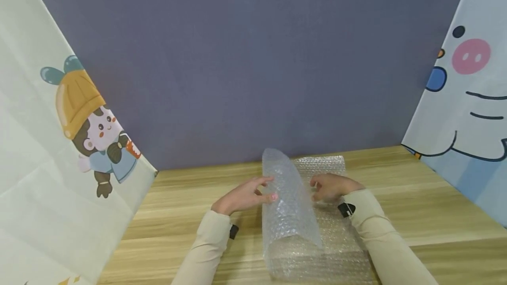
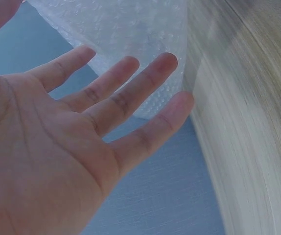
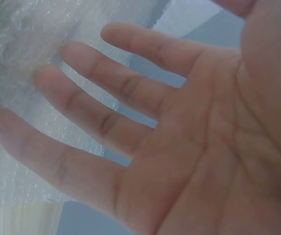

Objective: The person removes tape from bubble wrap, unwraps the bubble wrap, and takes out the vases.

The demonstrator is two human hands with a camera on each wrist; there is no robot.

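Sleeves foremost; holds left hand and right hand with fingers spread (contact unclear), folded bubble wrap between, lengthwise near to far, neither hand clearly nearer.

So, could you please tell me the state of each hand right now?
Left hand: open, fingers spread at the bubble wrap; contact unclear.
Right hand: open, fingers apart, holding nothing.

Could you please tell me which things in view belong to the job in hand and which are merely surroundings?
Apparently part of the job:
bubble wrap, partly curled over
left hand
right hand

Merely surroundings:
wooden tabletop, beneath the wrap
dark backdrop
left cartoon panel
right cartoon panel
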